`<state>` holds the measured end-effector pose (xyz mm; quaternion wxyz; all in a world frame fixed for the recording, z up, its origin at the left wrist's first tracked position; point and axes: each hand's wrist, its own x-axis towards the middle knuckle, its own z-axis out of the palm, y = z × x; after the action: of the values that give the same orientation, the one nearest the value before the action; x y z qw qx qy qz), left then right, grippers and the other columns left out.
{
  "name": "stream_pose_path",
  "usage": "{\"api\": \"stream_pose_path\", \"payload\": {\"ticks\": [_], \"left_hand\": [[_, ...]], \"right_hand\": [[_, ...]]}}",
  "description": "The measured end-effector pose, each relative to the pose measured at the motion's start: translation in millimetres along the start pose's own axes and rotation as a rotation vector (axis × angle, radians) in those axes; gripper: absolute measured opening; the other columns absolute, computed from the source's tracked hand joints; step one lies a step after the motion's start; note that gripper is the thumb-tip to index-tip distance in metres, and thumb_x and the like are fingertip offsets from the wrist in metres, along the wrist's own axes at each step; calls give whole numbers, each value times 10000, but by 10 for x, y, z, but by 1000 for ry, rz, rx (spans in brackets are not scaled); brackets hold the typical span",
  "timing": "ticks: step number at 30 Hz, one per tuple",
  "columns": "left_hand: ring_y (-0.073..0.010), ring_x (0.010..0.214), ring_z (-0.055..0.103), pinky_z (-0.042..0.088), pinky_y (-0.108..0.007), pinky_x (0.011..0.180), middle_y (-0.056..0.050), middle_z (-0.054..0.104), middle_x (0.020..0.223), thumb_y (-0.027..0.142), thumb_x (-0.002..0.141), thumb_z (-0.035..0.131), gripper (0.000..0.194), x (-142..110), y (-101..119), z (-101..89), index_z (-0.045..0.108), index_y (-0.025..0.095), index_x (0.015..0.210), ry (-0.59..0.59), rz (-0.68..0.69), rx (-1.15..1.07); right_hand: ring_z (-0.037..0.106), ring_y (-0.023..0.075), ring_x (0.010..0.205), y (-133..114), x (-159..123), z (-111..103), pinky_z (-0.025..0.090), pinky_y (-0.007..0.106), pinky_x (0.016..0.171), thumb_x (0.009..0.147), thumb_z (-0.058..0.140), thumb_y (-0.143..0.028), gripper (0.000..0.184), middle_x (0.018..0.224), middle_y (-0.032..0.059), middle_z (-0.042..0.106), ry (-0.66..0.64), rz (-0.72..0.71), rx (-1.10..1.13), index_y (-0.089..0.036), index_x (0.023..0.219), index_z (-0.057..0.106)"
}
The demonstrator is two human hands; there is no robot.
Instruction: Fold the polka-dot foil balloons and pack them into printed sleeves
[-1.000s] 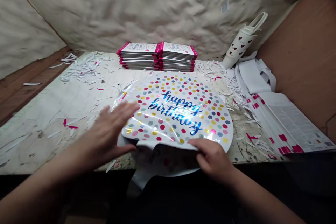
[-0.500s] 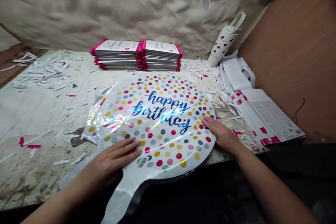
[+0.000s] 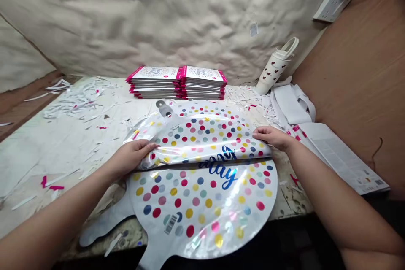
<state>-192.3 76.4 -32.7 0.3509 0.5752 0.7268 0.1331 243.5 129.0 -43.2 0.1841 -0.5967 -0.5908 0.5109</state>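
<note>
A round foil balloon (image 3: 202, 202) with coloured polka dots lies on the table, its upper half folded over towards me. Only "day" in blue script shows on the lower half. The words "happy birth" are hidden under the flap. My left hand (image 3: 131, 157) pinches the flap's near edge at the left, and my right hand (image 3: 274, 137) grips the same edge at the right. A white foil tail (image 3: 107, 223) sticks out at the lower left. A small grey disc-shaped piece (image 3: 164, 109) rests on the balloon's far side.
Two stacks of packaged balloons (image 3: 177, 83) with pink edges stand behind the balloon. Paper scraps litter the worn table (image 3: 63, 152). At the right are a heart-patterned white tumbler (image 3: 272, 71), white strips (image 3: 292, 103) and printed sheets (image 3: 335, 156).
The balloon lay flat under both open hands and now has its upper half folded towards me. Both hands have moved up and taken hold of the flap's edge.
</note>
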Motion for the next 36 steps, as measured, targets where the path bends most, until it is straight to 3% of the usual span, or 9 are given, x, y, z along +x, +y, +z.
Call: {"api": "stream_pose_path", "payload": {"ticks": [5, 10, 13, 16, 21, 25, 31, 33, 36], "left_hand": [[-220, 716, 588, 401, -262, 571, -31, 638, 720, 592, 783, 358, 445, 18, -87, 62, 593, 215, 812, 108, 13, 244], [-230, 769, 592, 415, -269, 611, -53, 642, 785, 540, 831, 290, 425, 3, -77, 53, 560, 213, 820, 185, 20, 315], [-272, 798, 596, 437, -324, 649, -91, 647, 827, 537, 827, 317, 443, -54, -5, 76, 568, 193, 946, 232, 8, 364], [-323, 1046, 529, 410, -438, 849, -173, 585, 1126, 434, 868, 302, 488, -231, 76, 238, 480, 128, 1204, 434, 232, 523], [-343, 1309, 264, 265, -509, 1016, -160, 315, 1429, 454, 875, 318, 584, -551, 47, 662, 366, 124, 1356, 168, 547, 712], [-412, 1319, 184, 223, -611, 964, -137, 253, 1459, 510, 868, 308, 572, -621, 4, 787, 296, 270, 1387, 175, 436, 782], [-449, 1307, 182, 242, -643, 901, -166, 251, 1453, 521, 863, 319, 550, -581, 23, 848, 284, 332, 1378, 253, 446, 798], [-459, 1299, 194, 233, -653, 897, -172, 253, 1451, 520, 867, 308, 546, -541, 37, 865, 282, 333, 1379, 254, 441, 785], [-472, 1294, 190, 225, -672, 889, -163, 246, 1456, 533, 868, 288, 547, -476, 136, 866, 279, 340, 1379, 207, 417, 762]], "right_hand": [[473, 102, 564, -38, 63, 66, 382, 211, 515, 742, 543, -473, 293, 622, -36, 531, 154, -25, 3, -183, 787, 540], [604, 181, 716, -112, 5, -92, 483, 276, 632, 614, 696, -471, 371, 809, 56, 666, -134, 108, 53, -151, 788, 623], [597, 165, 641, -77, 84, -89, 481, 266, 580, 542, 750, -472, 415, 740, 51, 667, -73, 177, 27, -152, 777, 630], [558, 144, 555, -29, 205, -36, 446, 251, 503, 549, 741, -497, 400, 633, 30, 635, 37, 186, -48, -158, 729, 628], [592, 224, 741, -133, 286, -23, 456, 298, 590, 588, 725, -501, 478, 807, 92, 647, 331, 193, -231, -149, 886, 600], [445, 318, 1140, -493, 131, 544, 366, 440, 914, 780, 575, -435, 565, 1213, 194, 511, 674, -113, -645, -111, 1225, 447], [92, 237, 1370, -594, -186, 1738, 61, 461, 1099, 859, 266, -606, 745, 1496, 90, 135, -44, -649, -849, -134, 1425, 158], [111, 240, 1368, -346, -198, 1539, 52, 472, 1094, 876, 241, -581, 719, 1494, 97, 138, -10, -467, -871, -130, 1428, 148], [225, 287, 1330, 66, -241, 881, 154, 491, 1062, 911, 253, -456, 628, 1444, 179, 258, 399, -64, -910, -49, 1389, 251]]}}
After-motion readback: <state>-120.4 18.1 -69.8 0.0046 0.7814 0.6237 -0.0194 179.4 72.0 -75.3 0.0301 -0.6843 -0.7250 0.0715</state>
